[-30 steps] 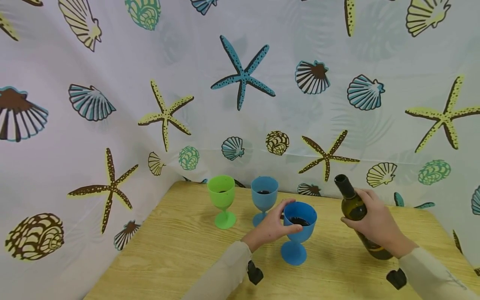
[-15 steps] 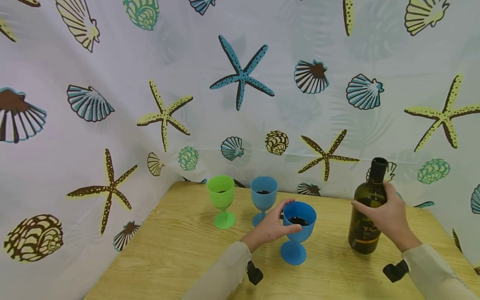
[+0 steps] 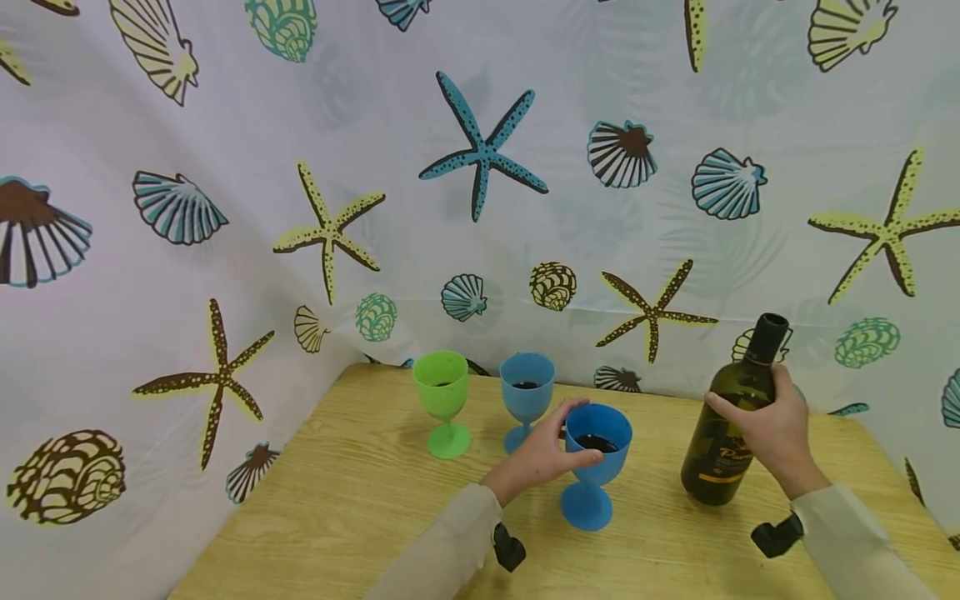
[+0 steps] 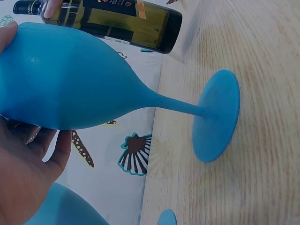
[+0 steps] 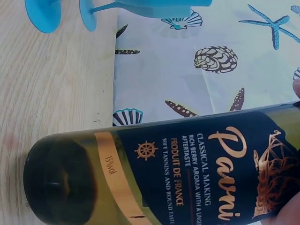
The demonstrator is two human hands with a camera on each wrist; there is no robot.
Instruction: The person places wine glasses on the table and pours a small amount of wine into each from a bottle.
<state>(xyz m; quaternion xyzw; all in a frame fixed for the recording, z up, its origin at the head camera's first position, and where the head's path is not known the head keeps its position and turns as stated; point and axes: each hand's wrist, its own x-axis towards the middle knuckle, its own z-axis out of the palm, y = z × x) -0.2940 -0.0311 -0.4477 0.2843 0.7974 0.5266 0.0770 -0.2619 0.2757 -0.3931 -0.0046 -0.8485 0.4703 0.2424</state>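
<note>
A dark blue plastic goblet (image 3: 597, 450) with dark liquid inside stands upright on the wooden table. My left hand (image 3: 545, 457) holds its bowl from the left, thumb in front and fingers behind; the left wrist view shows the stem and round foot (image 4: 216, 116). To the right, my right hand (image 3: 772, 433) grips a dark green wine bottle (image 3: 723, 450) around its upper body. The bottle is uncorked and leans with its neck to the right, its label (image 5: 206, 173) facing me. Whether its base touches the table I cannot tell.
A light blue goblet (image 3: 527, 392) and a green goblet (image 3: 441, 396), both with dark liquid, stand behind and left of my left hand. A white curtain (image 3: 570, 225) printed with shells and starfish hangs along the back and left of the wooden table (image 3: 315, 517).
The bottle, first tilted with its neck toward the goblet, has swung upright and now leans slightly right. My right hand turned with it. The left hand and dark blue goblet stay put.
</note>
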